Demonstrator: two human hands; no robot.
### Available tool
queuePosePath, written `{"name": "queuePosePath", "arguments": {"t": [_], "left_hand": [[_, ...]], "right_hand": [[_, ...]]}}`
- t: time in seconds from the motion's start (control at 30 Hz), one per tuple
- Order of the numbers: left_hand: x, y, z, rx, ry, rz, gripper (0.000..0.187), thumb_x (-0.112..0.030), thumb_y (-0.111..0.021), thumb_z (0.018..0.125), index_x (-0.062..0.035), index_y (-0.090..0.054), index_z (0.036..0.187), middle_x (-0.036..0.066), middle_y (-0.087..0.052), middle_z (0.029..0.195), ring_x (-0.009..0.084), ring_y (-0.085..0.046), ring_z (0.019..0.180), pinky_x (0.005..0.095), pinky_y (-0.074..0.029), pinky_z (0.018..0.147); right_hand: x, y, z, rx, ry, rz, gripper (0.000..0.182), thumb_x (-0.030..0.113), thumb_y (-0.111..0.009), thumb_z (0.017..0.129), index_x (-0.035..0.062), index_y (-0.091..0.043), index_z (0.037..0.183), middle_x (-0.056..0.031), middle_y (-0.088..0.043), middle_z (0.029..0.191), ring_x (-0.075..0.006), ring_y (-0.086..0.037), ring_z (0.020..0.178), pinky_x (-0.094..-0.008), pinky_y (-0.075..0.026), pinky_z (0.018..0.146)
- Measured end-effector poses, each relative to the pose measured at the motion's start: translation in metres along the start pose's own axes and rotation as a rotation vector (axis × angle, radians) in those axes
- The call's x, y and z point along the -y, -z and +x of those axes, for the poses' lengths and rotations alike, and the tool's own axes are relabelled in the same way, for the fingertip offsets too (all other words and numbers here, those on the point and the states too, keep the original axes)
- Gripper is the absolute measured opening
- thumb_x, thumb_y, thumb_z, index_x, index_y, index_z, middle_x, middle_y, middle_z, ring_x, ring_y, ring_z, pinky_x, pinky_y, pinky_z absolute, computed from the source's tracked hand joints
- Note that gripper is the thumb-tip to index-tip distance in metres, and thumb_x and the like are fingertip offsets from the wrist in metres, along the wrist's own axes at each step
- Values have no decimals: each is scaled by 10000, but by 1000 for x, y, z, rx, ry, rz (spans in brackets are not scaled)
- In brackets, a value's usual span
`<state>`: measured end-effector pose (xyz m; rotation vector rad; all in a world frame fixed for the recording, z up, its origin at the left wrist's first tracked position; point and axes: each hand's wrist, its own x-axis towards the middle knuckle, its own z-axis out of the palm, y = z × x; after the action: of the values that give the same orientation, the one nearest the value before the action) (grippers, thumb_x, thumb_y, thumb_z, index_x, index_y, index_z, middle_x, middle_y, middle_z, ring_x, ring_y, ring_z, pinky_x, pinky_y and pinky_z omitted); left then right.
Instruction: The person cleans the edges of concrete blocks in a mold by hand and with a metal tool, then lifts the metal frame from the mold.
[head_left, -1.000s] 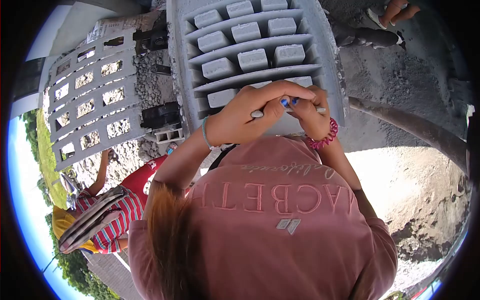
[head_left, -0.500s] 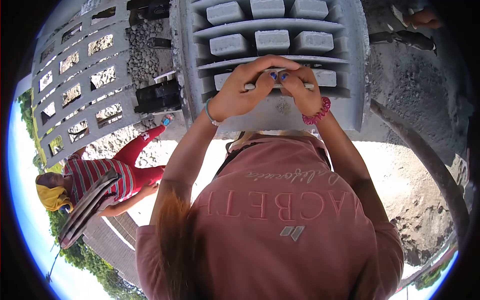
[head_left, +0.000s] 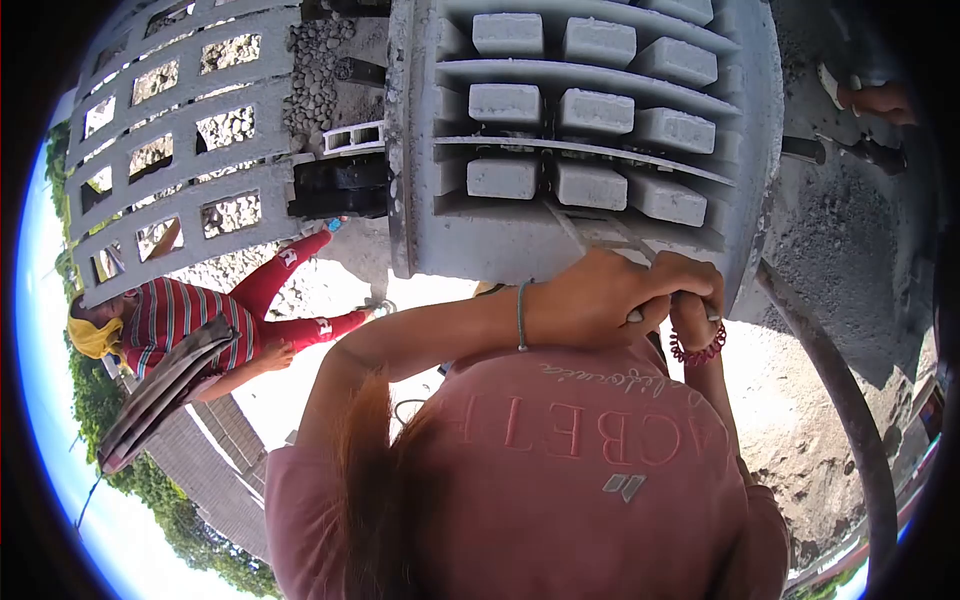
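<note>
Both hands are together in front of the chest, at the near edge of a grey metal frame (head_left: 470, 245). My left hand (head_left: 592, 298), with a teal band at the wrist, is closed on a pale grey bar handle (head_left: 635, 317). Beside it, my right hand (head_left: 692, 320), wearing a pink coil band, is also closed on the handle. Two thin metal arms (head_left: 618, 228) run from the hands to the nearest row of blocks. Rows of grey rectangular blocks (head_left: 590, 187) sit between thin plates in the frame. Overlapping fingers hide much of the handle.
At the left are a grey slatted structure (head_left: 190, 135), pebbles (head_left: 318, 75) and a black part (head_left: 340, 187). A person in a striped top (head_left: 190, 315) stands there. A long curved pole (head_left: 835, 365) is at right. Another person's hand or foot (head_left: 880, 102) shows upper right.
Both hands and the handle have moved toward the body and right, away from the blocks. The nearest row of blocks is now uncovered. The view has shifted, placing the frame further right.
</note>
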<state>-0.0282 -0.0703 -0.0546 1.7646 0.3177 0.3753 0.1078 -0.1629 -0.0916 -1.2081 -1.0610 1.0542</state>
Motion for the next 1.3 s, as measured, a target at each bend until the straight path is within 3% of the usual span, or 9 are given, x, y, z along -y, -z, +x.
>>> {"name": "queuePosePath", "arguments": {"t": [0.23,0.4,0.5,0.6,0.7,0.83,0.93,1.0,1.3], "left_hand": [[4,21,10,-58,-35,-99,366,-12,-486,662,-131,-481,1008,80,-544,575,233,-524,436,337,-400,402],[-38,29,1,-127,-256,-151,355,-3,-513,660,-66,-493,1009,67,-518,528,177,-503,410,275,-384,385],[-52,45,28,-106,-212,-231,306,23,-478,673,-40,-522,969,42,-526,527,126,-495,400,234,-366,373],[-48,47,40,-107,-241,-196,290,37,-400,698,-54,-549,929,57,-547,585,98,-473,415,221,-357,396],[-42,31,45,-114,-336,-277,332,46,-334,732,-49,-555,962,28,-530,611,22,-389,428,187,-295,400],[-68,45,24,20,-77,-322,321,43,-314,767,-3,-549,981,-3,-518,678,9,-393,512,161,-298,451],[-64,50,7,-186,-30,-315,287,-14,-333,775,35,-555,950,-20,-491,621,-22,-244,438,157,-172,395],[-49,57,0,-406,-68,-196,268,-79,-374,780,54,-547,935,32,-520,627,13,-276,409,169,-202,385],[4,112,-30,-408,-65,-10,141,54,-426,747,46,-429,888,170,-559,882,136,-491,542,222,-369,434]], "right_hand": [[-8,-11,3,-180,-119,-175,297,207,-447,741,-30,-472,564,-104,-459,530,-184,-459,487,-264,-339,435],[68,0,37,338,121,-65,314,236,-567,682,-10,-445,531,-120,-466,537,-232,-492,501,-284,-339,409],[61,26,-18,-103,-37,-1236,154,123,-586,720,14,-527,629,-107,-543,668,-210,-521,565,-274,-384,456],[67,5,26,-492,128,-578,106,78,-563,710,3,-519,649,-73,-517,662,-132,-491,569,-244,-378,469],[88,-8,30,-315,-101,105,174,113,-510,737,-5,-497,610,-8,-424,500,-54,-381,481,-213,-280,418],[109,-31,24,-236,-118,-14,190,140,-513,757,-45,-547,786,-43,-509,655,-64,-430,547,-210,-338,478],[93,-53,13,-400,309,-182,261,181,-590,676,-3,-525,849,-79,-534,687,-134,-506,543,-241,-393,493],[87,-65,-2,-446,486,-481,448,163,-575,655,-9,-465,1053,-155,-485,993,-278,-473,888,-337,-361,801],[40,-75,-82,-423,327,-444,420,94,-552,638,54,-496,1053,-146,-437,1077,-301,-442,960,-380,-362,822]]}}
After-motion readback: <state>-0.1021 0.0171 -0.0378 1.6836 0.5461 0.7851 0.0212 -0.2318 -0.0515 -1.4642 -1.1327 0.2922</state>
